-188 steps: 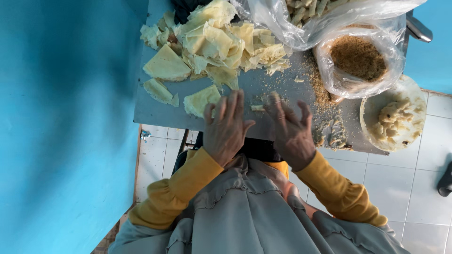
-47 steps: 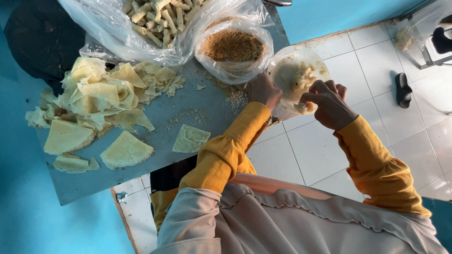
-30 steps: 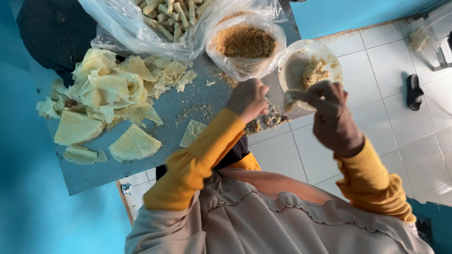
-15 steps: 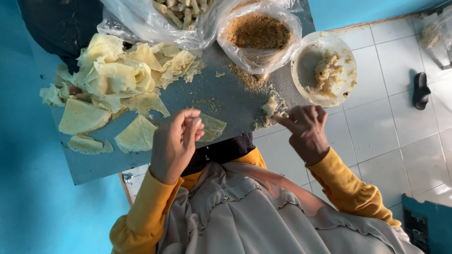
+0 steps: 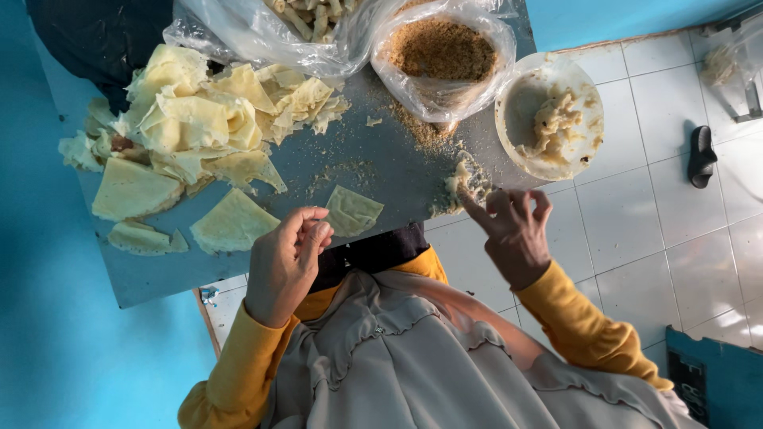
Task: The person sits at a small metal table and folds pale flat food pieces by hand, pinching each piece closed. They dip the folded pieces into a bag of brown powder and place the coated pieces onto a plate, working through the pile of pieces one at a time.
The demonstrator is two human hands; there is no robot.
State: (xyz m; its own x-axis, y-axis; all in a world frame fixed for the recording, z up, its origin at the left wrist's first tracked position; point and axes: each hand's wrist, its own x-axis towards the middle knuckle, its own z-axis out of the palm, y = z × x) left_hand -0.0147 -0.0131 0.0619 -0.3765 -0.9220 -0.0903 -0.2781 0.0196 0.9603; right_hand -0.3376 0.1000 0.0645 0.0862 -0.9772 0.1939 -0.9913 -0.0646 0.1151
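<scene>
My left hand [image 5: 286, 256] hovers at the near edge of the grey table [image 5: 381, 159], fingertips pinched against the thumb, with nothing visible in them. Just beyond it lies a small pale dough wrapper [image 5: 352, 210], flat on the table. My right hand [image 5: 515, 232] reaches toward the table's right edge. Its index finger is stretched out onto a lump of pale filling [image 5: 465, 183], and the other fingers are loosely curled. A white bowl [image 5: 518, 151] with more filling stands just past that lump.
A heap of folded wrappers [image 5: 199, 111] covers the table's left part. At the back sit a clear bag of brown crumbs [image 5: 441, 52] and a bag of rolled sticks [image 5: 306, 20]. A black sandal [image 5: 702, 155] lies on the white tiled floor.
My left hand has drawn back off the small wrapper toward my body and pinched its fingers. My right hand, at the bowl a second ago, now points into the filling lump.
</scene>
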